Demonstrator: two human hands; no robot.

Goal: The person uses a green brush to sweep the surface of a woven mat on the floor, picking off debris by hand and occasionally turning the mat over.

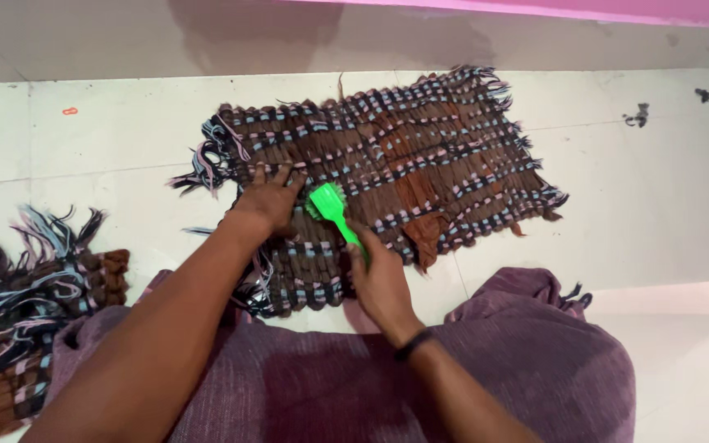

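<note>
A brown woven mat [420,156] with blue, pink and black strips and fringed ends lies flat on the pale tiled floor [658,213]. My left hand [271,201] presses flat on the mat's near left part, fingers spread. My right hand [381,275] grips the handle of a bright green brush [331,209], whose bristled head rests on the mat just right of my left hand. A dark band sits on my right wrist.
A second woven mat [18,287] with dark and blue fringe lies bunched at the left. Purple cloth [486,369] covers my lap at the bottom. A pink wall base [617,10] runs along the top. Dark specks mark the tiles at the upper right.
</note>
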